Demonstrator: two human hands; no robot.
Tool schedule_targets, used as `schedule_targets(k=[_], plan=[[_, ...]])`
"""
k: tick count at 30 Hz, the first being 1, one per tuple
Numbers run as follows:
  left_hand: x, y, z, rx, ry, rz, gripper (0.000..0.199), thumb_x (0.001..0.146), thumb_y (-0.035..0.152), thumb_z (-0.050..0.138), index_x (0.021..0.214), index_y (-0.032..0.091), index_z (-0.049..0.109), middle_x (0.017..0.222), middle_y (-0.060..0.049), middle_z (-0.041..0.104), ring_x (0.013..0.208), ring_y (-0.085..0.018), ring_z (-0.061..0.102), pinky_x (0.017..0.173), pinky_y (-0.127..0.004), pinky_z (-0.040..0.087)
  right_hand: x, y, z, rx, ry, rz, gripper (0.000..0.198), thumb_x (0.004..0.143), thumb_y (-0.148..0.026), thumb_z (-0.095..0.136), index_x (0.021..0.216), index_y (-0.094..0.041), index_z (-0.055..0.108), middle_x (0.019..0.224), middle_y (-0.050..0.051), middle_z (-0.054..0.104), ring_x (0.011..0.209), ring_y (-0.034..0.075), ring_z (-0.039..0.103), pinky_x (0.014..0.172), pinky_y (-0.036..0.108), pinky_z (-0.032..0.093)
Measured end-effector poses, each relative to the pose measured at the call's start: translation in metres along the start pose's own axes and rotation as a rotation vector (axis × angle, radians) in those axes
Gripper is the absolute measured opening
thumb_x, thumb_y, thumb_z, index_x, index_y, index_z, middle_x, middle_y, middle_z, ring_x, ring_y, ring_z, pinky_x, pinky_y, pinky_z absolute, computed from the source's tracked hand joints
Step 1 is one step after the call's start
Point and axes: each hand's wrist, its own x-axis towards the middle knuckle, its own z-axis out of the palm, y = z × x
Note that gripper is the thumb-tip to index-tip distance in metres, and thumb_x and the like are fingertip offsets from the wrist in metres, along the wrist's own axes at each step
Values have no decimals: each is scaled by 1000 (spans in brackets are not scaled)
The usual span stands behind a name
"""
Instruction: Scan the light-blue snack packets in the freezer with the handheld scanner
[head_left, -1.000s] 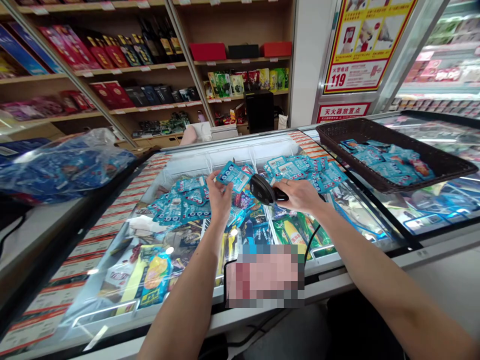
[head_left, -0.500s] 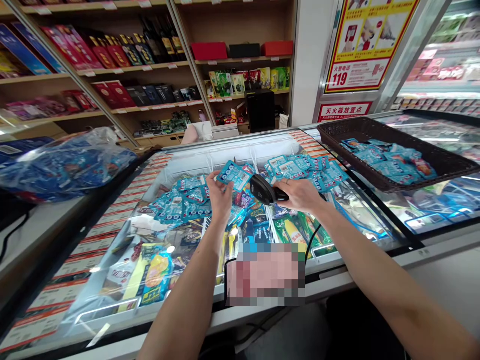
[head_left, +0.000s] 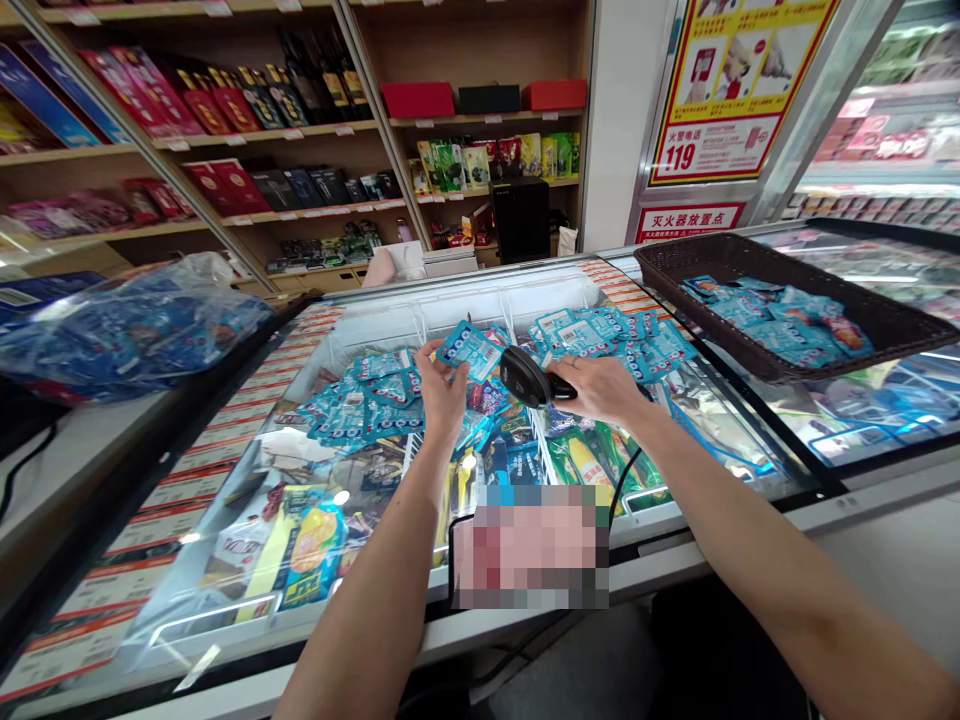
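Observation:
Between its fingers my left hand (head_left: 442, 385) pinches a blue snack packet (head_left: 469, 350), its printed side with a barcode turned up. My right hand (head_left: 600, 388) is wrapped round the handle of a black barcode scanner (head_left: 525, 378), whose head sits close to the packet's right edge. Both hands are above the freezer's glass top (head_left: 390, 590). Left of my left hand lies a pile of similar blue packets (head_left: 352, 410). A second pile of blue packets (head_left: 592, 330) lies just beyond my right hand.
A dark woven basket (head_left: 892, 300) with more blue packets stands on the right. At the left is a clear plastic bag (head_left: 135, 320) full of packets. A blurred-out phone (head_left: 529, 550) rests on the near edge, by the scanner's cable (head_left: 621, 485). Stocked shelves stand behind.
Almost nothing differs. The scanner's head has tilted very slightly by the packet, and both hands keep their hold.

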Motion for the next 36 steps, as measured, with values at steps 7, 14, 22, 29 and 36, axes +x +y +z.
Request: schedule_targets(k=[7,14,22,29,36], plan=[[-5,2,-3,269,44,55,54,82,29,52,131,21,32,87,-3,55,70,-11,54,68,-27,47,-1,2,4,26,40,28,37,84,-40,50,116,-22,53,99,3,65,80,16,59,59,27,33],[-11,19,-2,594,117,89,58,85,26,41,139,15,23,123,-18,49,112,-25,49,97,-41,39,2,-5,-10,-50,58,107,50,83,-42,50,128,-21,45,112,8,59,82,19,57,62,28,34],[-20,27,-1,849,30,137,47,86,32,43,132,23,40,142,-13,33,132,-32,28,103,-54,24,-1,-6,-28,-191,71,226,49,85,-36,47,131,-21,42,121,10,52,85,21,55,66,30,35],[-21,32,5,761,-624,500,41,91,42,32,129,33,45,140,1,43,131,-20,33,107,-43,24,14,-1,-38,-263,72,277,47,83,-41,54,123,-18,48,117,13,51,94,25,52,76,33,36],[-22,34,7,738,-755,483,43,92,47,25,123,30,50,129,0,54,120,-17,46,107,-41,24,15,-3,-10,-213,88,470,43,85,-46,49,121,-22,49,111,11,55,85,23,55,63,31,35]])
